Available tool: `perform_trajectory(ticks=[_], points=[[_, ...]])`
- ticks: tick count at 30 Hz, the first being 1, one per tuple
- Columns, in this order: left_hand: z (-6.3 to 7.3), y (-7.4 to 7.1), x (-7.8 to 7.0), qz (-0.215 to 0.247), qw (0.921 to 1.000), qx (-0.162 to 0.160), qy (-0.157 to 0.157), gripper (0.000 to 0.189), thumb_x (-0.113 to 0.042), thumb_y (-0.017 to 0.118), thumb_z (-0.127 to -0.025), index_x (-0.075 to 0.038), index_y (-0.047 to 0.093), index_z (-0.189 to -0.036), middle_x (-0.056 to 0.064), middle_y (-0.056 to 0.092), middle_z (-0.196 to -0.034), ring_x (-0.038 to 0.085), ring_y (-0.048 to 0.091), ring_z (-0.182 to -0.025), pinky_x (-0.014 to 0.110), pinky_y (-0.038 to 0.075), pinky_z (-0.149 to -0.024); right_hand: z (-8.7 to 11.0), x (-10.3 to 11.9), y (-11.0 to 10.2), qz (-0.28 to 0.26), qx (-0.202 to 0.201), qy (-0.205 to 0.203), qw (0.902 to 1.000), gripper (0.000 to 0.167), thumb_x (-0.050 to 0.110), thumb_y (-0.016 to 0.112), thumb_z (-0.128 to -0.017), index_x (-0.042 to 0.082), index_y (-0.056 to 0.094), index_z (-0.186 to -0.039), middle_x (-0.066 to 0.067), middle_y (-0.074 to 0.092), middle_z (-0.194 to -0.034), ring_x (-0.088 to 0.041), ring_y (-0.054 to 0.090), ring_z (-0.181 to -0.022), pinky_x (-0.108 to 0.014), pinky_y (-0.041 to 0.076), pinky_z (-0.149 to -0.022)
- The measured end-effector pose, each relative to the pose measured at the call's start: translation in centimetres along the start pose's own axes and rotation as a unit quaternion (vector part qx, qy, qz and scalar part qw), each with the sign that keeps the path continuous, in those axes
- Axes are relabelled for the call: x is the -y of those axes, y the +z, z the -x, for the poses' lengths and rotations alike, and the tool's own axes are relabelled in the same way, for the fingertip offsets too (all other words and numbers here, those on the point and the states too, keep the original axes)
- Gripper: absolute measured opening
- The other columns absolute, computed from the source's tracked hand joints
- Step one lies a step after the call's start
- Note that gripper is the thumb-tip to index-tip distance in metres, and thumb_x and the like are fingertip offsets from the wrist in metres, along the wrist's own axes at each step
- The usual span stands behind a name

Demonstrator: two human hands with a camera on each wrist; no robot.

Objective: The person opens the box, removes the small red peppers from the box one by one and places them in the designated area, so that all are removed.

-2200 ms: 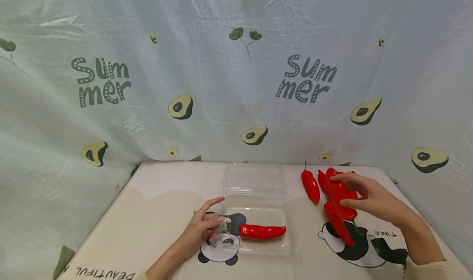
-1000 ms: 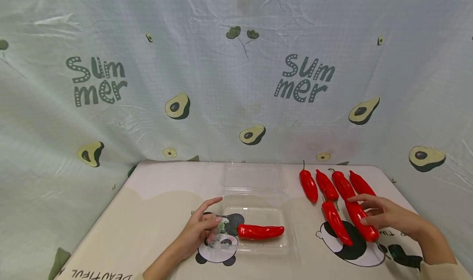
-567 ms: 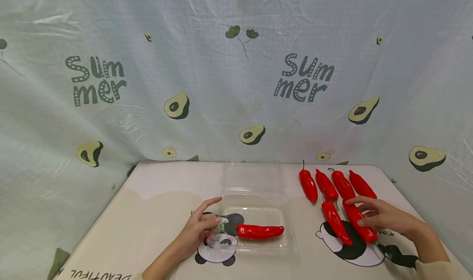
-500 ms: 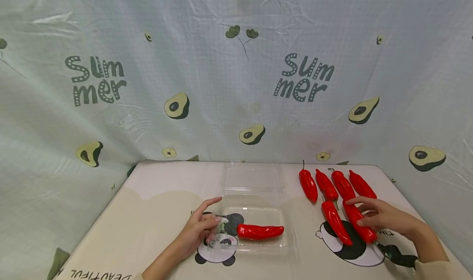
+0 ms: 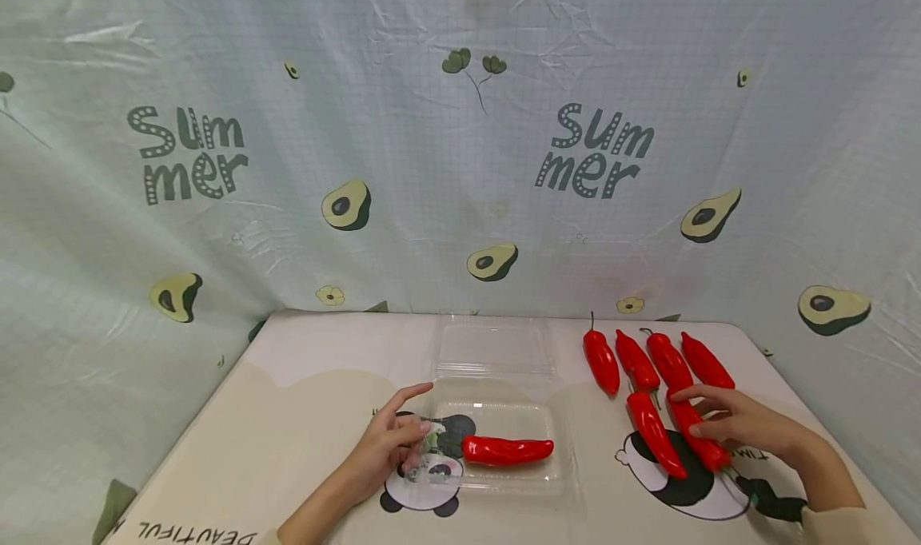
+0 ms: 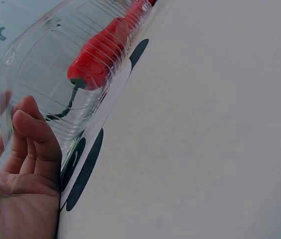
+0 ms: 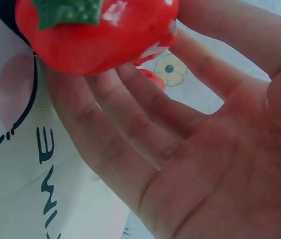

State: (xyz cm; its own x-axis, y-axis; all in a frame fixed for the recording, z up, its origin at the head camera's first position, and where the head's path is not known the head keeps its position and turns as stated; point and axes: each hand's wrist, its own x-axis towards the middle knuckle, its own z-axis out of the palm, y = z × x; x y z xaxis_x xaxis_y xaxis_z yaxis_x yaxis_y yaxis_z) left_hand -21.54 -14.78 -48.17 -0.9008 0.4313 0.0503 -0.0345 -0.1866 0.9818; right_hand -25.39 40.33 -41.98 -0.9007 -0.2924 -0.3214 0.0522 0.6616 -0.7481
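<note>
My left hand (image 5: 392, 441) pinches the left edge of a clear plastic clamshell box (image 5: 514, 419), thumb and fingers on either side of the rim in the left wrist view. Across the box's floor lies a red chili pepper (image 5: 507, 451), its green stem (image 6: 78, 83) towards that hand. On the right, my right hand (image 5: 748, 427) holds another red chili pepper (image 5: 707, 451) low over the printed tabletop. Its fingers (image 7: 130, 117) curl beneath this pepper in the right wrist view, with the green cap facing the wrist camera.
The box's lid (image 5: 492, 345) is folded back towards the curtain (image 5: 417, 153). One chili pepper (image 5: 655, 435) lies left of the held one. Several more stand in a slanting row behind, including the leftmost chili pepper (image 5: 601, 363) and the rightmost chili pepper (image 5: 707, 361).
The bunched peppers have been spread apart. My right hand has come nearer and to the right with one pepper, then shifted slightly left. The left hand keeps its place on the box.
</note>
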Motion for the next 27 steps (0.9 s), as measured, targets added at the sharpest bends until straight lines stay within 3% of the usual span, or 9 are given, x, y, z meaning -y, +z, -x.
perform_trajectory(ticks=[8,19,27], points=[[-0.05,0.03,0.01,-0.003,1.0,-0.001,-0.004,0.071,-0.01,0.058,-0.102,-0.004,0.02,-0.161,-0.009,0.054,-0.068,0.005,0.051,-0.054,0.018,0.043,-0.052,-0.26,0.13,0.15,0.005,-0.009,-0.008,0.9999,0.06,0.015,0.074,-0.092,-0.003,0.05,-0.144,-0.025,0.061,-0.126,-0.026,0.059,-0.108,-0.045,0.062,-0.08],[0.0,0.04,0.0,-0.005,1.0,-0.001,-0.002,0.071,-0.01,0.058,-0.102,-0.005,0.02,-0.161,-0.009,0.053,-0.069,0.005,0.051,-0.054,0.018,0.043,-0.052,-0.23,-0.06,0.01,0.012,-0.007,-0.024,0.9996,0.061,0.014,0.073,-0.092,-0.004,0.049,-0.144,-0.033,0.057,-0.132,-0.028,0.059,-0.112,-0.048,0.062,-0.082],[0.04,0.05,0.06,-0.008,1.0,-0.001,-0.002,0.07,-0.01,0.058,-0.102,-0.005,0.021,-0.161,-0.008,0.054,-0.069,0.005,0.051,-0.054,0.018,0.043,-0.052,-0.1,0.15,-0.05,0.023,-0.014,-0.014,0.9995,0.061,0.015,0.073,-0.092,-0.005,0.049,-0.144,-0.035,0.056,-0.133,-0.028,0.06,-0.111,-0.048,0.062,-0.083]])
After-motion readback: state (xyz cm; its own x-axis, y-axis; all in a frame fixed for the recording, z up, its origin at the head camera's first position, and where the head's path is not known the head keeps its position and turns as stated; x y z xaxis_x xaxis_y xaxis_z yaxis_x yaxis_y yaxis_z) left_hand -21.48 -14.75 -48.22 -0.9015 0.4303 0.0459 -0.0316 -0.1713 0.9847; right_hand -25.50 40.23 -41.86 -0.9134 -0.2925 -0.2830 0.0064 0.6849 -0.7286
